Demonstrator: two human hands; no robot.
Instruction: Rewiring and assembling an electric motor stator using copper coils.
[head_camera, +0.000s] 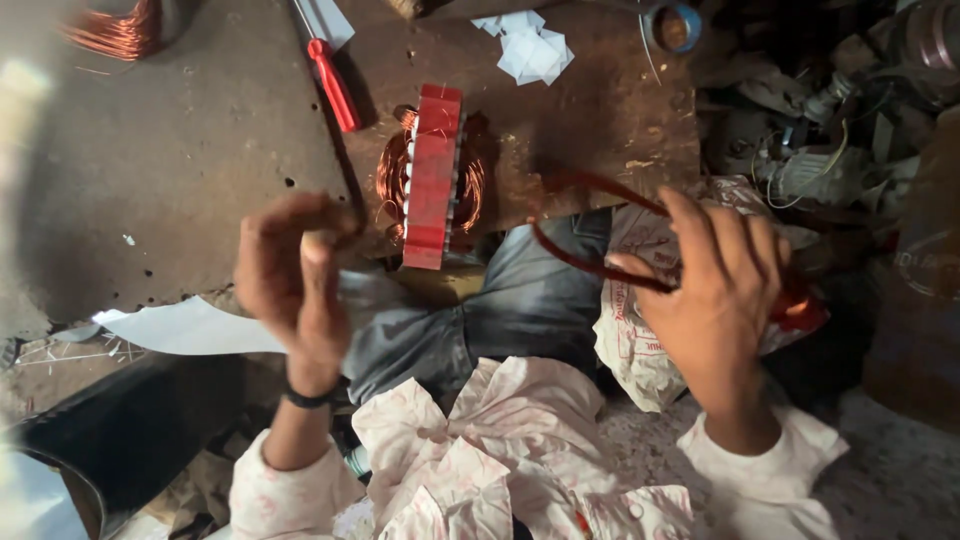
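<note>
From the head camera I look down on a rusty metal work surface (200, 150) where a red motor stator (433, 175) stands on edge, its copper windings (392, 175) bulging out on both sides. My right hand (715, 290) hovers off the near right edge of the plate, well apart from the stator, fingers curled and pinching a loop of reddish-brown wire (575, 255) that arcs back toward the stator's right side; whether the loop reaches the windings I cannot tell. My left hand (295, 280) is raised in front of the plate's near edge, just left of the stator, fingers bent inward; it is blurred, so I cannot tell whether it grips anything. A dark band (310, 398) circles that wrist. Behind the stator, a red-handled screwdriver (335, 85) lies at a slant on the plate, with crumpled white paper (530, 50) farther right and a roll of blue tape (678, 28) near the far edge. A coil of copper wire (115, 28) sits at the far left corner. A white sheet (190, 328) pokes out below the plate's near edge, and a printed plastic bag (630, 330) lies under my right hand.
</note>
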